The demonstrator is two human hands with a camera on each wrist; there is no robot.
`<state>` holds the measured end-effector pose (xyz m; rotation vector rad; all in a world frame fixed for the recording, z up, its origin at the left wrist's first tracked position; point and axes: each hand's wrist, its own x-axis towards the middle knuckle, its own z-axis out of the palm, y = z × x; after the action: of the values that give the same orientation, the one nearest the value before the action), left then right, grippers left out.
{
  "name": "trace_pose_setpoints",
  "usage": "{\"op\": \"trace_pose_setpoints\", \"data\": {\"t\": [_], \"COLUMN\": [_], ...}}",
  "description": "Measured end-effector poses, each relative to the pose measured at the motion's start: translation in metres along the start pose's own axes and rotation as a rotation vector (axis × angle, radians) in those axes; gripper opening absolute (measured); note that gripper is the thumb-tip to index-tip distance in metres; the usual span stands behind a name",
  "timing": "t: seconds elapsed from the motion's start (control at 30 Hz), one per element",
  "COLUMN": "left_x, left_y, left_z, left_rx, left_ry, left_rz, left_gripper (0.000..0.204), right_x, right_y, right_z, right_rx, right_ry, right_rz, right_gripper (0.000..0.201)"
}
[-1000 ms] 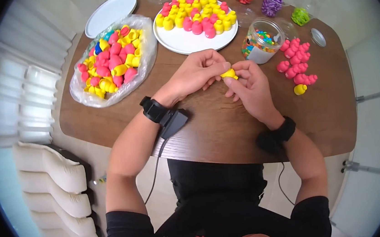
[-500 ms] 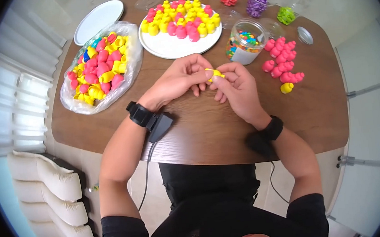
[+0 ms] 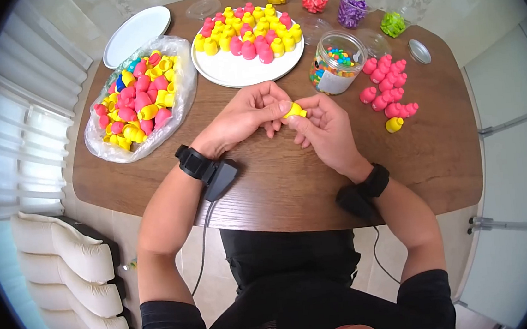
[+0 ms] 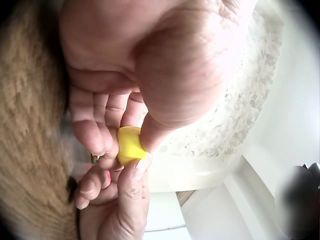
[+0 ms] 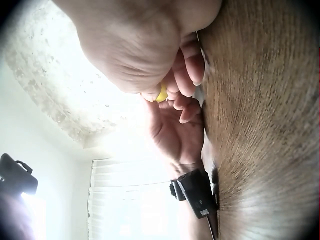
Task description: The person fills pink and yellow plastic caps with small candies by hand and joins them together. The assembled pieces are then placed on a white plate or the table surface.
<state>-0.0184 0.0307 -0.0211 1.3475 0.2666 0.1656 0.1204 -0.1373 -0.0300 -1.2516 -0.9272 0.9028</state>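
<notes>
Pinching one yellow piece (image 3: 295, 110), left hand (image 3: 251, 115), right hand (image 3: 329, 131), one jar (image 3: 334, 82) beyond

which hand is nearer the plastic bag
Left: the left hand is just right of the bag; the right hand is farther right, beyond the left one.

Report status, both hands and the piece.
Left hand and right hand both pinching the yellow piece. Piece above the table. Nothing seen between hands and piece.
</notes>
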Motion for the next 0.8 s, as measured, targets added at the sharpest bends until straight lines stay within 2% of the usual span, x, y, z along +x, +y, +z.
{"op": "trace_pose_setpoints", "data": {"t": [0.33,0.43,0.7,0.8], "left_x": [-0.002,-0.002,-0.005,-0.005], "left_y": [0.004,0.008,0.009,0.014], "left_z": [0.004,0.004,0.006,0.015], "left_rx": [-0.082,0.059,0.097,0.102], "left_ry": [-0.049,-0.02,-0.036,-0.038], "left_rz": [0.029,0.035,-0.027,0.015], "left_gripper": [0.022,0.021,0.031,0.039], "right_x": [0.002,0.0,0.0,0.001], "right_y": [0.003,-0.001,0.002,0.001], "right_z": [-0.004,-0.001,0.001,0.0], "right_rx": [0.016,0.049,0.099,0.108], "right_ry": [-0.005,0.006,0.008,0.006], "right_rz": [0.064,0.043,0.029,-0.03], "right_gripper": [0.023,0.021,0.023,0.026]}}
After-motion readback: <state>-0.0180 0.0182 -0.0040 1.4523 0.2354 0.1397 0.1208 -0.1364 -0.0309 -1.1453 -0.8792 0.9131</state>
